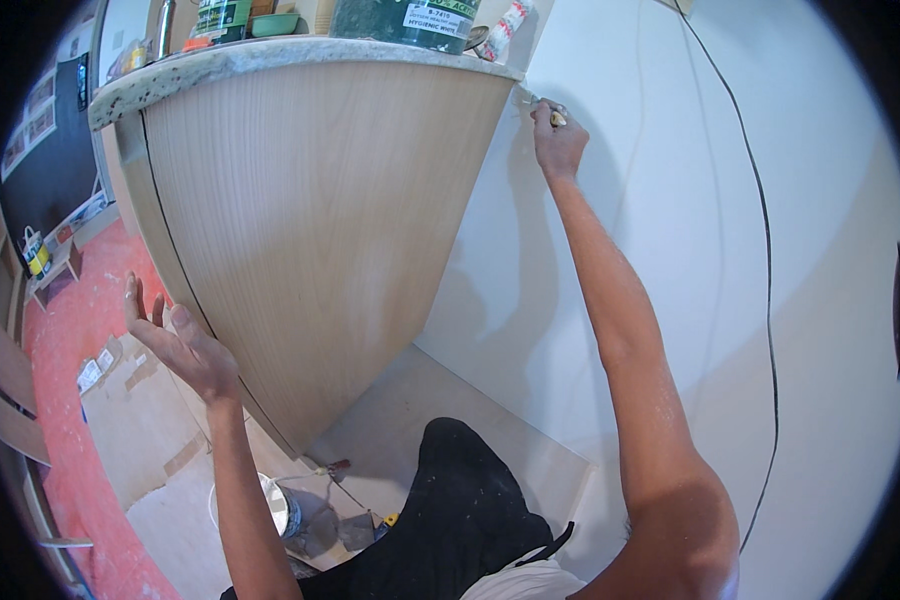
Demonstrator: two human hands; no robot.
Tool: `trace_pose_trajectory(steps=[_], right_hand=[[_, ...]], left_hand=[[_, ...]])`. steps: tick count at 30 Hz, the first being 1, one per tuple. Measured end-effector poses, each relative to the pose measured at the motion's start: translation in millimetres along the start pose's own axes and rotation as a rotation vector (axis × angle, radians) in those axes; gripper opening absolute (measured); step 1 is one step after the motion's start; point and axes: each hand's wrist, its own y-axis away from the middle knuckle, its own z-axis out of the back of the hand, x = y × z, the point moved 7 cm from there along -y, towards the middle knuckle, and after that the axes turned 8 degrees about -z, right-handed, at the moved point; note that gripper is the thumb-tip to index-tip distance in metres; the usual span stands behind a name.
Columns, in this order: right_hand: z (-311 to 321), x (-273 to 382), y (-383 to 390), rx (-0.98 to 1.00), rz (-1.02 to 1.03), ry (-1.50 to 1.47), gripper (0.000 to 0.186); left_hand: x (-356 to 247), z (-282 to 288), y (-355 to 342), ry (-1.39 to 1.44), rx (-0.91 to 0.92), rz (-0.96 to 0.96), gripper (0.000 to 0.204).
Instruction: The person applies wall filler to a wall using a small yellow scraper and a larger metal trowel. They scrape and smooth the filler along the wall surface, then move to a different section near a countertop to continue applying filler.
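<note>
My right hand point(560, 148) reaches up to the far corner where the stone countertop point(315, 50) meets the white wall point(560, 290). Its fingers are closed around a short tool with a pale wooden handle end point(558, 119). The tool's working end is at the wall just beneath the counter; whether it is a brush or a scraper I cannot tell. Out to the left, my left hand point(192, 350) is raised with its fingers apart, holding nothing, in front of the edge of the wood-grain panel point(315, 210).
A large green paint tub point(380, 22) and a green bowl point(273, 24) stand on the countertop. A dark cable point(767, 250) hangs down the wall at right. Cardboard point(155, 420) covers part of the red floor point(70, 340), with a white bucket point(278, 505) below my left forearm.
</note>
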Motion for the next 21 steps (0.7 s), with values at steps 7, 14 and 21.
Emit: trace_pose_trajectory(steps=[7,14,21], right_hand=[[-4,15,13,-0.02,0.048,0.067,0.029],[-10,17,14,0.02,0.084,0.135,0.03],[-12,24,18,0.011,0.189,0.176,0.03]], left_hand=[[1,0,1,-0.007,0.001,-0.011,0.071],[3,0,4,-0.015,0.013,-0.009,0.07],[2,-1,1,-0.008,-0.02,0.013,0.07]])
